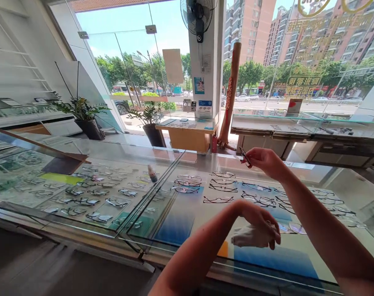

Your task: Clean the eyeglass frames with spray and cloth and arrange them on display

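1. The right hand [265, 160] is out toward the far edge of the glass case [213, 224], thumb and fingers pinching a dark-framed pair of glasses [244, 158] in the air.
2. The left hand [261, 222] hangs lower and nearer the body, wrist bent, its fingers curled down onto a grey cloth [248, 237]; whether that cloth touches the glass, I can't tell from here.
3. Rows of spectacle frames [223, 188] lie under the glass, some between the two hands; the right forearm crosses above others.
4. There's open air between the hands, and past the right hand the far rim gives way to floor before the back counter [267, 129].
5. On the left, a seam divides this case from a neighbouring case [79, 231]. A small bottle [152, 174] stands just beside that seam.
6. The near edge runs beneath the left forearm, close to the body.
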A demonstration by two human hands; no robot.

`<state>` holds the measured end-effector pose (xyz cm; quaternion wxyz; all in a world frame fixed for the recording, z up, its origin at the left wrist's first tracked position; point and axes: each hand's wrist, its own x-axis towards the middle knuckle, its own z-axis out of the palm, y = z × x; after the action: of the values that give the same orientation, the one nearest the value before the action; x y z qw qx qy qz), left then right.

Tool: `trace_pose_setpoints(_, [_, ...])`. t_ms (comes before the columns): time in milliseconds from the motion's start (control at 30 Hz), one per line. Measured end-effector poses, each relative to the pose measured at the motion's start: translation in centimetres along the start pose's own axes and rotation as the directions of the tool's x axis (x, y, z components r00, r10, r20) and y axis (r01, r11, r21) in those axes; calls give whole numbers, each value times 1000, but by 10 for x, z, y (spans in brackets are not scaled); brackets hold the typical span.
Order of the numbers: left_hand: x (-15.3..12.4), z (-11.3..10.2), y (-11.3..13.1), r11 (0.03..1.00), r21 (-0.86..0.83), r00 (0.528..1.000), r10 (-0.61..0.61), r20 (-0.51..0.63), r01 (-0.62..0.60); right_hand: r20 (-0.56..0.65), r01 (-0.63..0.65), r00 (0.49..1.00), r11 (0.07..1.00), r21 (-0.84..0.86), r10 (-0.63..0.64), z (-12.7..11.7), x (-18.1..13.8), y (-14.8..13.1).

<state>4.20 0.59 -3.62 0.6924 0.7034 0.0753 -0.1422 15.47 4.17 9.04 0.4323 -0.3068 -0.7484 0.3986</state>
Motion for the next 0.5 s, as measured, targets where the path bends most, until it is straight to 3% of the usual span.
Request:
trace_pose_setpoints(100, [-18,-1,10,994,-8,992,112,-59,-113,-86,72,992,983,-168,-88,-10,-25,-15])
trace_pose_setpoints(200, [-40,4,24,986,88,974,158,-164,-145,-124,127,975,924,-360,-183,-15,-39,-31])
trace_pose_setpoints(267, [-59,8,35,977,117,944,203,-261,-178,-117,156,966,883,-442,-229,-18,-45,-41])
trace_pose_setpoints(333, [-76,9,42,965,83,877,262,-402,-250,-95,174,963,852,-494,-252,-21,-50,-49])
trace_pose_setpoints(367, [-82,8,44,949,59,813,296,-501,-309,-80,181,963,839,-513,-256,-22,-53,-53])
trace_pose_setpoints(400, [-87,7,44,921,40,719,329,-613,-387,-60,187,965,829,-527,-256,-24,-56,-56])
trace_pose_setpoints(500, [-92,1,41,772,65,352,361,-864,-633,13,216,968,805,-552,-250,-26,-60,-61])
